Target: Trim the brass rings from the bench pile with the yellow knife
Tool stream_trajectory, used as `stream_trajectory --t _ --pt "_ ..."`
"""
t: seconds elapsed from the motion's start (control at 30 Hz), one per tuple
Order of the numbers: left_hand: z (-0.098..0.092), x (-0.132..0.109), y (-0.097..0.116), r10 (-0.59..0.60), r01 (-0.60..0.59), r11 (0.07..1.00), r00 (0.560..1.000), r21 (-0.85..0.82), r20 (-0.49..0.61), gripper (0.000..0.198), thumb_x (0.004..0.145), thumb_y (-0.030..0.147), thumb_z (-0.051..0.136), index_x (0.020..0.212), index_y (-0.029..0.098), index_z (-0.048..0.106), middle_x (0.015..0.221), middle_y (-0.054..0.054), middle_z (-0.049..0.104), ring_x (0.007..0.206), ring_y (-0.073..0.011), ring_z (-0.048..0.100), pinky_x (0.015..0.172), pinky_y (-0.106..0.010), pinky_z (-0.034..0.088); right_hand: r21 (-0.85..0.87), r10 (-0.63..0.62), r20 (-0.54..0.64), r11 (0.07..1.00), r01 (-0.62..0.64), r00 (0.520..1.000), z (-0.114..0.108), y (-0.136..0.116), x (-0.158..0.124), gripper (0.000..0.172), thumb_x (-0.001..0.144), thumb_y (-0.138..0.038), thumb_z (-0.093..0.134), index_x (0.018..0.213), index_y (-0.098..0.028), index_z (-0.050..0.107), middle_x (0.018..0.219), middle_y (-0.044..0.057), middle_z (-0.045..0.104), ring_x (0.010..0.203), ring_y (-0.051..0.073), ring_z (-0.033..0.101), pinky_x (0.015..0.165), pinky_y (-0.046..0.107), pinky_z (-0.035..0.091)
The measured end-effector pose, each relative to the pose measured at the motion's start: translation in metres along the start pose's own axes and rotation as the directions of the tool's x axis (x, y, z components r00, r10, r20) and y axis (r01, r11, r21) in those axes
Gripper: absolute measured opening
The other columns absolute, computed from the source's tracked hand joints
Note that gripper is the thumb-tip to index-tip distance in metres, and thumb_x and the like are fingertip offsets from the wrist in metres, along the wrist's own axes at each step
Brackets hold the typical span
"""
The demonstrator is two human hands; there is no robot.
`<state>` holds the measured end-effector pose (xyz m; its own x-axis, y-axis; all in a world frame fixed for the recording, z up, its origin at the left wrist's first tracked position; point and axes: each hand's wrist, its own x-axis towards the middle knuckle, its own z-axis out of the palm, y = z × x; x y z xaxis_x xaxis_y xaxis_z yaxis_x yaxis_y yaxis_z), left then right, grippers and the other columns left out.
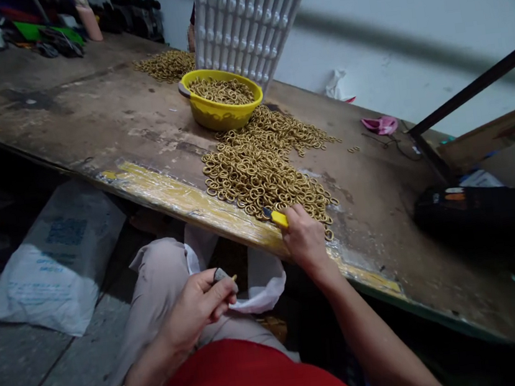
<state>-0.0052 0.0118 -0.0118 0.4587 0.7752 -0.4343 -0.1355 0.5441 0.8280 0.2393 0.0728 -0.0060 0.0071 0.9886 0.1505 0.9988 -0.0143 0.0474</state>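
Note:
My right hand [305, 237] is closed around a yellow utility knife [279, 218], its dark blade end pointing left at the near edge of a heap of brass-coloured rings [255, 174]. Over my lap, my left hand [207, 299] is pinched shut. A small bit of a brass-coloured ring [235, 278] pokes out at its fingertips; the fingers hide most of it. Grey wrapping [220, 274] covers one finger of that hand. Behind the heap, a yellow basin [222, 117] stands full of similar rings.
An open white bag [262, 289] lies below the table edge [193, 201], between my knees. A filled white sack [54, 262] rests on the floor at left. A ribbed translucent panel [246, 25] rises behind the basin. More rings [167, 66] lie farther back. A black bag [480, 215] sits at right.

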Motion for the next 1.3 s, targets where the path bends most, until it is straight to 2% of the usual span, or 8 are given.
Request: stream_trajectory --t 0.17,0.3,0.43,0.5,0.6,0.9,1.13,1.3 --pt "-0.005 0.019 -0.012 0.042 -0.048 0.985 0.998 -0.165 -0.039 0.032 0.077 0.042 0.071 0.082 0.016 0.054 0.064 0.002 0.06 0.04 -0.0024 0.033 0.036 -0.015 0.016 -0.101 0.059 0.062 0.993 -0.052 0.996 0.002 0.004 0.029 0.019 0.084 -0.01 0.05 0.093 -0.015 0.066 0.095 0.009 0.06 0.064 0.014 0.054 0.054 0.027 0.026" --pt "-0.007 0.02 -0.009 0.035 -0.015 0.951 0.998 -0.308 0.059 0.026 0.083 0.036 0.063 0.098 0.017 0.055 0.074 -0.002 0.065 0.043 -0.0045 0.042 0.036 -0.015 0.018 0.188 0.05 -0.001 0.981 -0.049 0.999 0.0 0.007 0.031 0.013 0.084 -0.015 0.052 0.082 -0.014 0.065 0.086 0.007 0.061 0.069 0.015 0.054 0.06 0.026 0.033" --pt "-0.004 0.024 -0.006 0.043 -0.037 0.944 0.999 -0.327 0.011 0.029 0.08 0.041 0.068 0.083 0.014 0.057 0.081 -0.005 0.066 0.05 -0.0059 0.05 0.034 -0.014 0.024 0.795 -0.067 0.162 0.601 -0.09 0.985 -0.011 -0.011 0.008 0.024 0.085 -0.035 0.057 0.07 -0.016 0.06 0.063 -0.001 0.053 0.058 0.012 0.048 0.057 0.024 0.036" --pt "-0.003 0.025 -0.005 0.059 -0.077 0.96 0.996 -0.268 -0.074 0.031 0.076 0.041 0.073 0.083 0.016 0.055 0.07 0.0 0.064 0.046 -0.0057 0.05 0.033 -0.013 0.024 0.908 -0.219 0.267 0.384 -0.168 0.938 -0.017 -0.026 -0.007 0.029 0.083 -0.042 0.059 0.069 -0.016 0.059 0.059 -0.003 0.049 0.054 0.01 0.043 0.052 0.023 0.033" --pt "-0.004 0.022 -0.002 0.06 -0.073 0.987 0.994 -0.144 -0.095 0.035 0.074 0.043 0.074 0.086 0.017 0.055 0.055 0.005 0.059 0.038 -0.0045 0.044 0.031 -0.012 0.022 0.939 -0.378 0.316 0.254 -0.23 0.87 -0.023 -0.046 -0.025 0.031 0.082 -0.044 0.063 0.07 -0.015 0.061 0.057 -0.005 0.047 0.051 0.008 0.038 0.049 0.022 0.03" --pt "-0.004 -0.002 -0.002 0.006 0.015 0.956 0.997 -0.292 0.071 0.029 0.075 0.035 0.076 0.084 0.014 0.058 0.065 0.001 0.065 0.039 -0.0009 0.04 0.033 -0.011 0.021 0.966 -0.374 0.212 0.218 -0.136 0.903 -0.034 -0.057 -0.05 0.024 0.089 -0.038 0.057 0.083 -0.016 0.064 0.069 -0.001 0.057 0.061 0.011 0.048 0.058 0.022 0.039" --pt "0.005 -0.009 0.003 0.016 0.0 0.946 0.999 -0.324 0.047 0.029 0.068 0.027 0.082 0.08 0.013 0.059 0.07 0.0 0.064 0.047 -0.0036 0.047 0.035 -0.012 0.024 0.802 -0.326 0.005 0.566 0.191 0.945 -0.033 -0.053 -0.079 0.013 0.087 -0.015 0.05 0.09 -0.017 0.063 0.079 0.004 0.065 0.067 0.014 0.057 0.063 0.024 0.04" --pt "0.009 -0.01 0.003 0.047 -0.038 0.953 0.999 -0.299 0.025 0.032 0.069 0.034 0.082 0.078 0.015 0.057 0.065 0.002 0.058 0.048 -0.0044 0.044 0.037 -0.012 0.023 0.705 -0.312 -0.002 0.673 0.223 0.95 -0.023 -0.051 -0.087 0.02 0.082 -0.009 0.049 0.093 -0.016 0.063 0.081 0.005 0.067 0.069 0.016 0.06 0.064 0.025 0.042"
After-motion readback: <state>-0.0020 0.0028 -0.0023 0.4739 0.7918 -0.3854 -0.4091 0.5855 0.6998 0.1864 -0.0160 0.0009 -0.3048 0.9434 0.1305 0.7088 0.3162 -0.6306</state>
